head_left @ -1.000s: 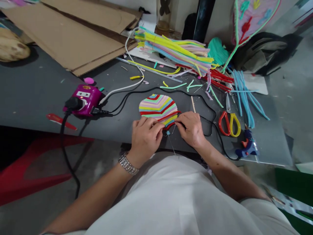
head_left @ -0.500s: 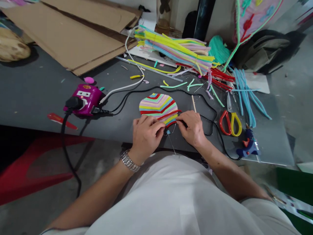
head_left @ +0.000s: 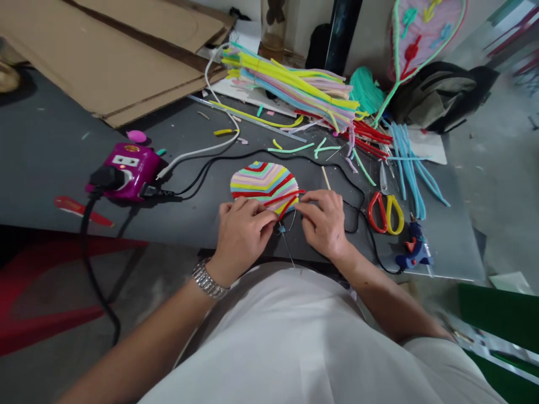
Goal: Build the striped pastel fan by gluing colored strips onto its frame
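- One magenta power strip point(head_left: 126, 177), plug seated, feeding a black cord point(head_left: 295, 155) that loops behind the work; a snagged loop could drag tools across the gray worktop point(head_left: 54, 151).
- One left hand point(head_left: 242, 233), steel-link watch at the wrist, fingers spread and pressing down on the panel's lower left edge; lifting too soon could let the stems spring.
- One rounded striped chenille-stem panel point(head_left: 263, 182), flat on the worktop between the hands.
- One thin wire point(head_left: 286, 249), blue bead at its top, below the panel; it could prick a hand or catch.
- Two loose red stems point(head_left: 286, 197) across the panel's lower right; free ends could slip out of line.
- One right hand point(head_left: 324, 221), fingers curled, tips at those red stems; pinch or mere touch, cannot tell.
- One pair of red-and-yellow scissors point(head_left: 385, 214) and one blue glue gun point(head_left: 415, 252); a hot nozzle could burn stems or fingers.
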The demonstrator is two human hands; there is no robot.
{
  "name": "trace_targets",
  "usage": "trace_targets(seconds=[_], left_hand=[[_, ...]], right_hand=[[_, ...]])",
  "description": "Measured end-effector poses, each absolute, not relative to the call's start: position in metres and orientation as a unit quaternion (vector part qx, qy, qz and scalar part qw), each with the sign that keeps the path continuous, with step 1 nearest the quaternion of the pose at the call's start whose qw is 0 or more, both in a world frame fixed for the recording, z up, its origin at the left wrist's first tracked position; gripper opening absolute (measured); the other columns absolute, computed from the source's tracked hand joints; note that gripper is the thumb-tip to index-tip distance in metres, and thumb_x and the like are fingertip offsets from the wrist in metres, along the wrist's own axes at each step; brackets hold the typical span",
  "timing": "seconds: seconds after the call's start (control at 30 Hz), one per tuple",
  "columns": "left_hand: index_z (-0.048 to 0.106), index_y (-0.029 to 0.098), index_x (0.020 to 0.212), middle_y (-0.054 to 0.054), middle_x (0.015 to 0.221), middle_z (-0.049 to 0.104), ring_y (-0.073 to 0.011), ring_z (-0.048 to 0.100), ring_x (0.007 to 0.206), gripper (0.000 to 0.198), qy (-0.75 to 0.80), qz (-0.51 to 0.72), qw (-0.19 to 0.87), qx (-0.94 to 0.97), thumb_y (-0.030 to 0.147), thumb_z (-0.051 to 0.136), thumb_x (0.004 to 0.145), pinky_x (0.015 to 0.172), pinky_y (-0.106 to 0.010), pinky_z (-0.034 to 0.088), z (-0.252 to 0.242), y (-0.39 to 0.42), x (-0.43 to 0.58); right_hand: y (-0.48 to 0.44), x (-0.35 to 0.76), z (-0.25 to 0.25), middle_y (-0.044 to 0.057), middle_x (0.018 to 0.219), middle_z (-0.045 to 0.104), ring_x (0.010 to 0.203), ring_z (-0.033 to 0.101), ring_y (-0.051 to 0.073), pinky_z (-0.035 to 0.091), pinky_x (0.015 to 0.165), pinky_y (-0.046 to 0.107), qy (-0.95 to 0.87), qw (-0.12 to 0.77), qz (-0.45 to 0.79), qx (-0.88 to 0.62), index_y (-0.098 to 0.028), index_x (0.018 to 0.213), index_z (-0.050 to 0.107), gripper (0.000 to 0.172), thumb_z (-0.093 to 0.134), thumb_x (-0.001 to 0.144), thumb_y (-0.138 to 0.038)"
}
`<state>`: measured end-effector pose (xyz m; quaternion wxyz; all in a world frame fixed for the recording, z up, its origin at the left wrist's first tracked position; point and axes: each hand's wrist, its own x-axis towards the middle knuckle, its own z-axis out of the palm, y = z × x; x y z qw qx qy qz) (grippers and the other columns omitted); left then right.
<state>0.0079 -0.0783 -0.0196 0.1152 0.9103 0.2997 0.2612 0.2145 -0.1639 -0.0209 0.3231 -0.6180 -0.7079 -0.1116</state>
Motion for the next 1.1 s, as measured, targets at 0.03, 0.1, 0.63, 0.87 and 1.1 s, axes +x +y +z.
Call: trace_targets(seconds=[0.03,0.1,0.63,0.87,1.1], left_hand=[[0.075,0.025,0.085,-0.004,0.082,0.067,-0.0251,0.057,0.086,0.017,0.295,0.259,0.111,0.913,0.021,0.066,0.099,0.073,-0.040,0.029,-0.020,-0.077,0.008],[0.076,0.024,0.085,-0.004,0.082,0.067,-0.0249,0.057,0.085,0.019,0.289,0.257,0.105,0.916,0.024,0.065,0.101,0.072,-0.040,0.028,-0.021,-0.076,0.008],[0.076,0.024,0.107,-0.005,0.109,0.079,-0.0229,0.070,0.104,0.014,0.349,0.328,0.230,0.847,0.024,0.064,0.100,0.095,-0.042,0.051,-0.017,-0.070,-0.033],[0.077,0.025,0.106,-0.006,0.107,0.075,-0.0266,0.064,0.103,0.011,0.330,0.293,0.134,0.887,0.025,0.070,0.097,0.084,-0.041,0.045,-0.026,-0.073,-0.021],[0.075,0.024,0.100,-0.006,0.105,0.075,-0.0264,0.062,0.101,0.009,0.331,0.278,0.110,0.895,0.021,0.068,0.097,0.081,-0.041,0.041,-0.027,-0.062,-0.019]], right_hand=[[-0.164,0.213,-0.021,0.007,0.117,0.075,0.113,0.064,0.024,0.044,0.094,0.042,-0.736,0.304,-0.109,-0.595,-0.026,0.109,0.076,0.030,0.057,0.093,-0.009],[-0.163,0.210,-0.021,0.006,0.130,0.073,0.128,0.059,0.026,0.041,0.103,0.045,-0.777,0.253,-0.094,-0.568,-0.028,0.113,0.076,0.030,0.057,0.096,-0.012],[-0.162,0.213,-0.026,0.007,0.122,0.074,0.121,0.060,0.027,0.035,0.109,0.051,-0.794,0.208,-0.034,-0.570,-0.029,0.107,0.079,0.029,0.058,0.096,-0.012],[-0.162,0.214,-0.027,0.007,0.120,0.075,0.117,0.063,0.025,0.037,0.109,0.048,-0.801,0.219,-0.052,-0.555,-0.027,0.110,0.078,0.027,0.058,0.097,-0.013],[-0.161,0.212,-0.027,0.007,0.117,0.076,0.112,0.064,0.023,0.037,0.106,0.046,-0.798,0.234,-0.062,-0.552,-0.025,0.108,0.078,0.024,0.058,0.100,-0.014]])
